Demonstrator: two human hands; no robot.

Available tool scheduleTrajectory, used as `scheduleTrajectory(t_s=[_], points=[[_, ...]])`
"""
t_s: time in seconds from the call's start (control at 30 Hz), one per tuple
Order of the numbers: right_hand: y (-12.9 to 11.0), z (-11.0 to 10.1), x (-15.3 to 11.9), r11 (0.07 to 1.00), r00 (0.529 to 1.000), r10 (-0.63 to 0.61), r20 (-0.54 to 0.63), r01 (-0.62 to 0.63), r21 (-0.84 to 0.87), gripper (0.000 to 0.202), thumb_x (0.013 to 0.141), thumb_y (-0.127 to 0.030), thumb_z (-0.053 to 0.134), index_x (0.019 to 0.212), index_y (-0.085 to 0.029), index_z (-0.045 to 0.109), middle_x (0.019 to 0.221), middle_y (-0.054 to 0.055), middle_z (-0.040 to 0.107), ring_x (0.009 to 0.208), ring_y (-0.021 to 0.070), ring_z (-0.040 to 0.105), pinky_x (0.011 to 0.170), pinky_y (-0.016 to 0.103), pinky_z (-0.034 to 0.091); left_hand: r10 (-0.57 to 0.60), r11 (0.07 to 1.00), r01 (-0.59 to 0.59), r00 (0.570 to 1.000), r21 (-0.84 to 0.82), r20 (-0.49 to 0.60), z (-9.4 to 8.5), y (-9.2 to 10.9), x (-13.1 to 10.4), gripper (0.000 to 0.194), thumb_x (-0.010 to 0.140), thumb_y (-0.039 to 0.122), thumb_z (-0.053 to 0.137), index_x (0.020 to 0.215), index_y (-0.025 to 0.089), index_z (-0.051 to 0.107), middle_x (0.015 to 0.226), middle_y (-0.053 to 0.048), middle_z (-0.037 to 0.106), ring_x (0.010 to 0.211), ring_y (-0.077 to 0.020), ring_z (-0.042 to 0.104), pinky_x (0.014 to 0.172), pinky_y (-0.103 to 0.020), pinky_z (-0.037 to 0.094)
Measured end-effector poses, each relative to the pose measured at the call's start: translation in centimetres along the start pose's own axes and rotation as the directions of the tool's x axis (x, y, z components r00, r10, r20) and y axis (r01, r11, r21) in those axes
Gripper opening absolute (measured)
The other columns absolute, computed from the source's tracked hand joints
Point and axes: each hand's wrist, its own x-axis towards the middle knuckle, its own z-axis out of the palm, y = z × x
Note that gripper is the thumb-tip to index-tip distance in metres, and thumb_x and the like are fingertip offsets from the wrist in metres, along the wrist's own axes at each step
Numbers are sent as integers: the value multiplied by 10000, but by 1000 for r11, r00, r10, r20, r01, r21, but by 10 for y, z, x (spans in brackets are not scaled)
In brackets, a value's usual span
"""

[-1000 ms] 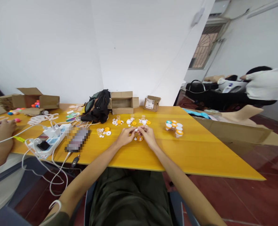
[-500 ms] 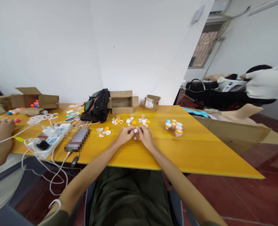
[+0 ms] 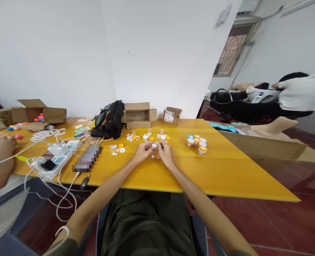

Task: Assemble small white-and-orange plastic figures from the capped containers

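Between my fingertips, just above the yellow table (image 3: 216, 170), is a small white plastic part (image 3: 154, 145) with dark holes or marks. My left hand (image 3: 142, 152) pinches it from the left, and my right hand (image 3: 164, 153) grips it from the right. Below the hands lie an orange ring-like piece (image 3: 157, 156) and a small white piece (image 3: 152, 156), both partly covered. Just beyond them sit groups of loose parts: white pieces (image 3: 146, 137), an orange disc (image 3: 152, 138) and clear cups (image 3: 162, 132).
Finished-looking cups with orange, white and teal lids (image 3: 197, 142) stand to the right. At left are a power strip (image 3: 58, 160), cables and a blurred phone (image 3: 88, 158). A black backpack (image 3: 112, 121) and open cardboard box (image 3: 138, 116) line the back. Another person's hands (image 3: 5, 145) are far left.
The white part has turned between my fingers, so its flat face with dark marks shows more. My hands have shifted only slightly.
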Motion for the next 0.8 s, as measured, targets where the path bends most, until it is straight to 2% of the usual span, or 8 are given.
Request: scheduleTrajectory(t_s=[0.13,0.23,0.37,0.47,0.6,0.8], points=[[3,2,-1,998,999,-43,20,44,-52,383,945,-532,405,764,-230,555,692,29,679,646,193,622,618,282,477,-25,996,26,1000,-80,6,-1,4,2,230,759,217,672,968,141,730,773,-35,727,647,-140,653,658,-261,551],[3,1,-3,975,996,-62,56,73,-211,351,986,-442,369,807,-226,582,744,39,693,678,196,620,629,275,460,-30,995,30,1000,-91,-6,-1,9,1,183,749,197,662,905,142,740,723,-24,711,617,-132,635,649,-257,543],[-4,-2,-5,848,992,-6,128,73,-525,292,1005,-324,388,869,-221,625,852,69,722,774,207,651,639,259,409,-35,993,34,999,-112,-5,-1,12,1,194,732,153,629,883,142,751,710,-17,712,590,-119,620,640,-248,535],[-14,-4,-6,744,980,75,187,70,-664,298,1023,-305,374,953,-212,648,946,90,737,834,215,672,651,256,396,-38,991,38,999,-128,3,-1,11,1,225,721,134,604,885,144,757,748,-23,730,591,-119,624,641,-250,534],[-27,-8,-6,656,961,147,235,84,-750,342,1036,-288,333,1055,-203,664,1020,111,749,878,223,688,662,260,405,-57,991,57,998,-120,8,-2,9,2,234,732,142,588,891,148,759,791,-30,739,619,-128,636,657,-257,531],[-37,-8,-7,619,947,192,258,87,-781,338,1019,-246,362,1095,-194,687,1023,131,763,884,240,714,669,274,438,-88,993,88,996,-76,0,0,9,2,250,725,140,542,875,155,742,722,-6,696,619,-124,603,651,-240,508]])
